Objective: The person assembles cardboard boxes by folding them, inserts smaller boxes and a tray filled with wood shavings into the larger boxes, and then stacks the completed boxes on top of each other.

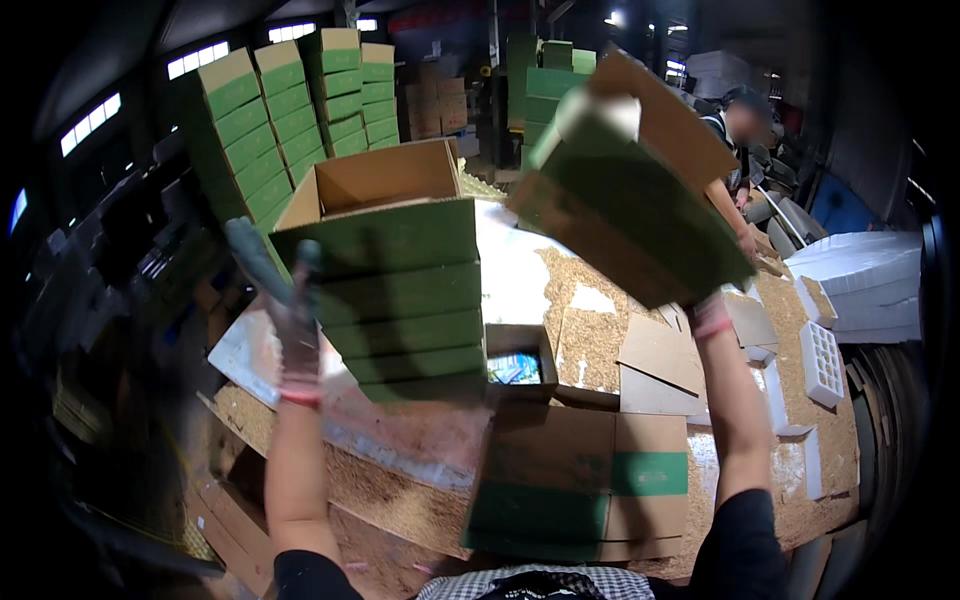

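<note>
My left hand (292, 318), in a dark glove with a pink cuff, is open beside the left side of a stack of green cardboard boxes (400, 300). Its fingers are spread, and I cannot tell whether they touch the stack. The top box of that stack is open upward. My right hand (711, 312) supports a green and brown cardboard box (630, 200) from its lower right corner. That box is tilted and blurred, raised above the table, with a flap sticking up. The fingers of my right hand are mostly hidden by it.
The table (420, 430) carries sawdust-like crumbs. On it are a flat green-and-brown carton (560, 470), a small open box (546, 355) with a blue-green package, cardboard sheets (660, 350) and a white foam tray (822, 362). Tall box stacks (240, 130) stand behind. A co-worker (738, 130) is at far right.
</note>
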A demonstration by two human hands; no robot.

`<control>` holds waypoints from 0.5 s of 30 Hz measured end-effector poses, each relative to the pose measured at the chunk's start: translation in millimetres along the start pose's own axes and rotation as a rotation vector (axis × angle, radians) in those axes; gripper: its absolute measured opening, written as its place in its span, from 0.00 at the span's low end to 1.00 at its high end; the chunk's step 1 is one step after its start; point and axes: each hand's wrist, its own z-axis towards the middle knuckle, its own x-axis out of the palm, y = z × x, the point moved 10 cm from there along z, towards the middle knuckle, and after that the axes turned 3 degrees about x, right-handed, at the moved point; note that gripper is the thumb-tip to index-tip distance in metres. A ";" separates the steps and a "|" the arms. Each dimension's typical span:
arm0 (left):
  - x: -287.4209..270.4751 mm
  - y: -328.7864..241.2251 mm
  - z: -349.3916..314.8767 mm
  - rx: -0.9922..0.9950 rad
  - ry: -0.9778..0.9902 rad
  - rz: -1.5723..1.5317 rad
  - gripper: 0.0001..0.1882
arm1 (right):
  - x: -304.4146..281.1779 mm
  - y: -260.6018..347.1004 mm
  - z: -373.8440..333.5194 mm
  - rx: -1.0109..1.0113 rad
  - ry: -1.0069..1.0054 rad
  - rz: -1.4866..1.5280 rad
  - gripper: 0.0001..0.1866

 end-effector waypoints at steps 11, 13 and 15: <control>-60.3 74.1 39.1 -0.063 -0.016 0.289 0.24 | 230.9 -157.0 101.0 0.210 0.350 -0.465 0.37; -47.8 70.7 31.9 -0.048 -0.130 -0.040 0.25 | 250.3 -139.0 97.7 -0.227 0.505 -0.860 0.39; -58.9 50.1 31.4 0.120 -0.093 0.417 0.28 | 235.1 -156.6 88.5 -0.175 0.632 -0.777 0.40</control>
